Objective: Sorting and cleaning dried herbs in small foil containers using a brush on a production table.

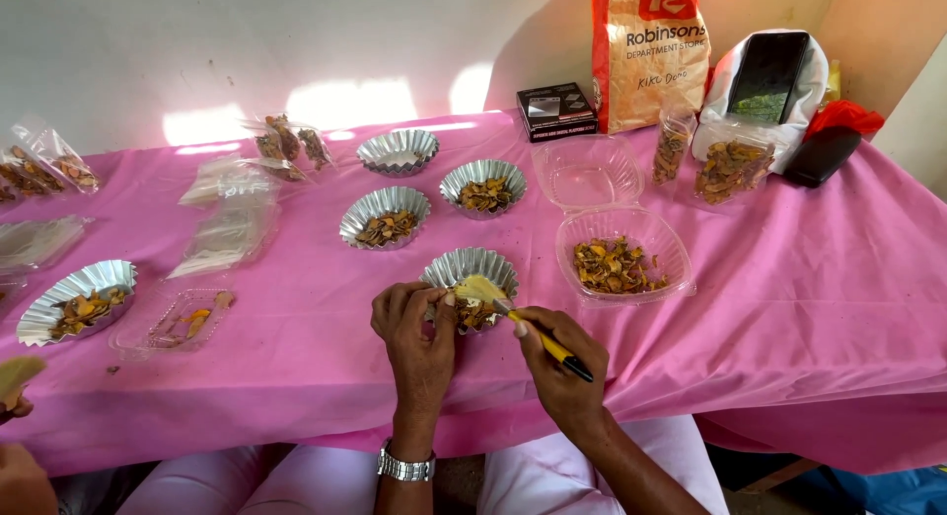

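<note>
My left hand pinches a small dried yellow-brown piece against the near rim of a fluted foil cup holding dried orange-brown pieces. A silver watch sits on that wrist. My right hand grips a yellow-and-black handled brush; its pale bristles fan over the piece held above the cup. Both hands meet at the front edge of the pink-covered table.
Three more foil cups stand behind, one empty. An open clear clamshell of dried pieces lies to the right. Bags, a small black box, a paper bag and a phone line the back. Another person's hand is at far left.
</note>
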